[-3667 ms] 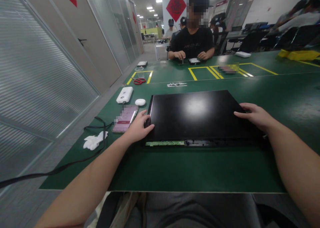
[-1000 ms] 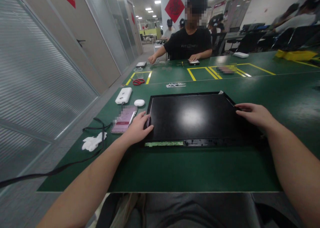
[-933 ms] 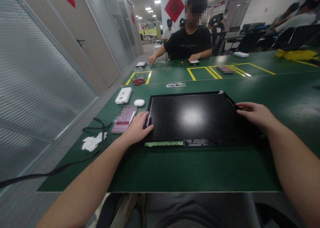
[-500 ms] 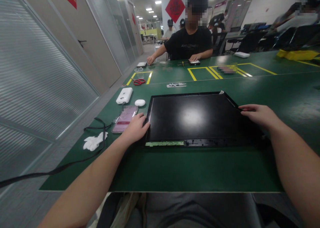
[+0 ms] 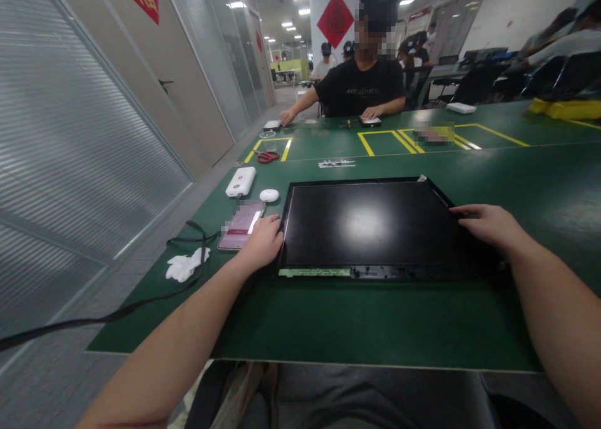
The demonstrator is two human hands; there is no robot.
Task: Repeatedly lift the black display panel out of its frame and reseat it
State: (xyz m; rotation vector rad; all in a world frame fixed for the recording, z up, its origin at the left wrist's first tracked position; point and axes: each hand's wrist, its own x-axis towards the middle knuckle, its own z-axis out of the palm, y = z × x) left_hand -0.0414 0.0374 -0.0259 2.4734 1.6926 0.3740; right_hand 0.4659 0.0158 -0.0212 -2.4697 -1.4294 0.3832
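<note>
A black display panel [image 5: 370, 225] lies screen up on the green table, a bright glare on its middle. Along its near edge runs an exposed green circuit strip [image 5: 314, 272]. My left hand [image 5: 263, 240] grips the left edge of the panel, its fingers curled at the frame. On the opposite side my right hand [image 5: 491, 222] holds the right edge, with the fingertips at the frame and the thumb below them. The undersides of both hands are hidden. A small white piece [image 5: 422, 178] sits at the panel's far right corner.
Left of the panel lie a phone [image 5: 239, 228], a white earbud case [image 5: 269, 195], a white power bank [image 5: 241, 182], a crumpled white glove [image 5: 186, 266] and a black strap [image 5: 141, 302]. Red scissors [image 5: 268, 157] lie farther back. A person [image 5: 364, 91] works across the table [image 5: 375, 329].
The whole view has shifted slightly, so things sit a little farther right in the picture. Both hands stay at the panel's edges, and the panel keeps its place on the table.
</note>
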